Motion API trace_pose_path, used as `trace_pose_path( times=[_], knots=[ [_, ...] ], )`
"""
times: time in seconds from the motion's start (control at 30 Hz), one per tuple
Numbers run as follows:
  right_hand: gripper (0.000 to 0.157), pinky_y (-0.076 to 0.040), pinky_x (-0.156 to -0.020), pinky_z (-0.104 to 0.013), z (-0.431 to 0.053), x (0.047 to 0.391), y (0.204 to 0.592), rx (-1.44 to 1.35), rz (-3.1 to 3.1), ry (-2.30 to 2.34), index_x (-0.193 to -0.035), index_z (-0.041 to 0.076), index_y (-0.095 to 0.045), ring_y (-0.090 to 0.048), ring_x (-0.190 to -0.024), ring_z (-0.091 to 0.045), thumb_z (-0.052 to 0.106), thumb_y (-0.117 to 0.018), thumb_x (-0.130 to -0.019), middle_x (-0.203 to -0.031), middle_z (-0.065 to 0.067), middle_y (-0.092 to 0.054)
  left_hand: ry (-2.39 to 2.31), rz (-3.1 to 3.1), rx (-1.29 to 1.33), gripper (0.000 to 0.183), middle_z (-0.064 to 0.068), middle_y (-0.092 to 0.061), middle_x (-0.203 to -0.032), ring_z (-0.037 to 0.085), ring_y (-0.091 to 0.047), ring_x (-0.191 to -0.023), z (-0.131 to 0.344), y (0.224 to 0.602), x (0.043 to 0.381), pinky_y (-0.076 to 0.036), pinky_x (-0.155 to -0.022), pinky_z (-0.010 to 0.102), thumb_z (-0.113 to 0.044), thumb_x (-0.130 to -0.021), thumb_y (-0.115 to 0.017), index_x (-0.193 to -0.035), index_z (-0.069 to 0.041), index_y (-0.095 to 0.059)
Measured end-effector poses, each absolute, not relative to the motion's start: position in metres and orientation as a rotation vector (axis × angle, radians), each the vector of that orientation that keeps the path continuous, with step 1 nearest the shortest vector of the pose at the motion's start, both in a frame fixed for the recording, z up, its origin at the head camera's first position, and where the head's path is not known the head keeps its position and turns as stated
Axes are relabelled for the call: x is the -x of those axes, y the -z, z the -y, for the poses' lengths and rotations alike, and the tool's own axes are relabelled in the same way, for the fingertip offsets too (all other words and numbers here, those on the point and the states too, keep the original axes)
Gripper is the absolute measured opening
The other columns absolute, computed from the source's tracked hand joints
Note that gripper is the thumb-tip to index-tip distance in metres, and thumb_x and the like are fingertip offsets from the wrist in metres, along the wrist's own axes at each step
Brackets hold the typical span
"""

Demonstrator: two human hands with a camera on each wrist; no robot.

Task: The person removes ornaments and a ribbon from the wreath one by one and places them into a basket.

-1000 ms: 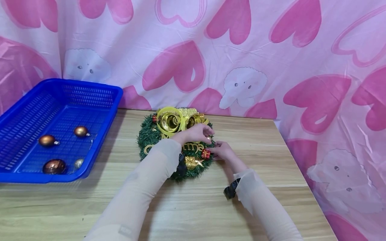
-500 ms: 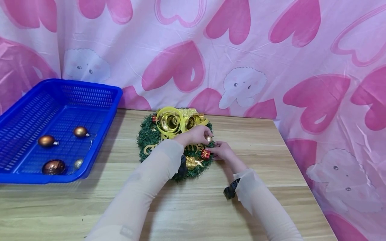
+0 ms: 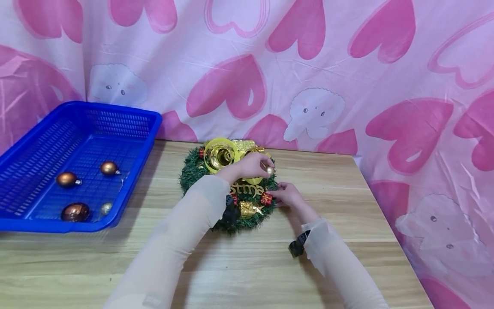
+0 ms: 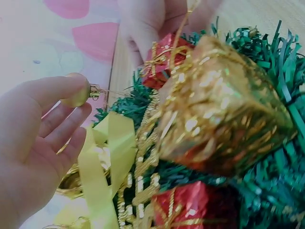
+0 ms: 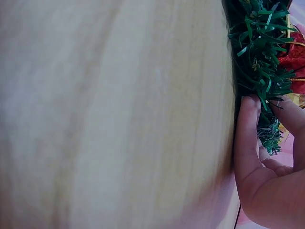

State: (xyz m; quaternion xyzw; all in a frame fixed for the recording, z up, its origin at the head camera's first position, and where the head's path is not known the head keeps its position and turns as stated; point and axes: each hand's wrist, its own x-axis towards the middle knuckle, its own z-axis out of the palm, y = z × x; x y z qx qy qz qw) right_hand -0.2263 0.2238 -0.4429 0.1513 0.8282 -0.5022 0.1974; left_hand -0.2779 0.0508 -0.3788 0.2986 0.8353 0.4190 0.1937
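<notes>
A green Christmas wreath (image 3: 193, 172) lies on the table with golden bells (image 3: 221, 157), yellow ribbon, gold lettering (image 3: 250, 189) and small wrapped gift boxes on it. Between thumb and fingers, my left hand (image 3: 251, 166) pinches a small gold bauble (image 4: 78, 94) over the wreath's right side. From the bauble's cap a thin thread runs toward the greenery; where it ends is hard to see. My right hand (image 3: 289, 195) grips the wreath's right edge beside a red gift box (image 3: 266, 198), thumb and fingers on either side of the tinsel (image 5: 259, 62).
On the left stands a blue plastic basket (image 3: 133, 171). Two copper baubles, a larger brown bauble (image 3: 75, 212) and a small pale one (image 3: 106, 208) lie in it. A pink heart-patterned cloth (image 3: 227, 94) hangs behind the wooden table (image 3: 247, 270).
My left hand has lifted slightly up and away, taking the gold bauble with it; the bauble was mostly hidden at first. The right hand keeps its grip on the wreath's edge.
</notes>
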Motion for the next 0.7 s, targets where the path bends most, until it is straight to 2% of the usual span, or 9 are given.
trace_pose_path(
  times=[0.17,0.33,0.6,0.7],
  knots=[
    [0.062,-0.055,-0.059,-0.022,-0.224,0.226,0.442,-0.415,-2.329,1.409,-0.134,-0.008,-0.038,-0.055,-0.064,-0.011,0.015,-0.067,-0.086,-0.099,-0.01,-0.055,-1.23,-2.323,-0.819,0.036,0.01,-0.065,-0.111,0.021,-0.062,-0.103,-0.043,0.375,0.278,-0.053,-0.084,0.024,-0.007,-0.082,-0.066,-0.117,-0.001,-0.06],
    [0.06,-0.054,-0.058,-0.022,-0.224,0.226,0.444,-0.418,-2.334,1.412,-0.132,-0.008,-0.04,-0.054,-0.063,-0.01,0.015,-0.068,-0.085,-0.094,-0.008,-0.053,-1.325,-2.295,-0.804,0.036,0.011,-0.063,-0.113,0.023,-0.062,-0.103,-0.037,0.371,0.28,-0.052,-0.086,0.024,-0.005,-0.083,-0.066,-0.117,0.001,-0.058],
    [0.064,-0.055,-0.06,-0.023,-0.224,0.226,0.445,-0.418,-2.344,1.393,-0.136,-0.008,-0.036,-0.054,-0.064,-0.011,0.016,-0.068,-0.085,-0.106,-0.015,-0.054,-1.377,-2.304,-0.824,0.034,0.013,-0.059,-0.112,0.025,-0.061,-0.101,-0.021,0.362,0.282,-0.053,-0.085,0.025,-0.005,-0.083,-0.067,-0.115,0.001,-0.059],
    [0.066,-0.055,-0.059,-0.023,-0.225,0.226,0.445,-0.423,-2.344,1.392,-0.137,-0.007,-0.035,-0.054,-0.063,-0.011,0.016,-0.068,-0.085,-0.105,-0.014,-0.054,-1.384,-2.326,-0.826,0.034,0.012,-0.058,-0.112,0.024,-0.061,-0.1,-0.012,0.359,0.282,-0.053,-0.084,0.025,-0.005,-0.082,-0.067,-0.114,0.001,-0.06]
  ],
)
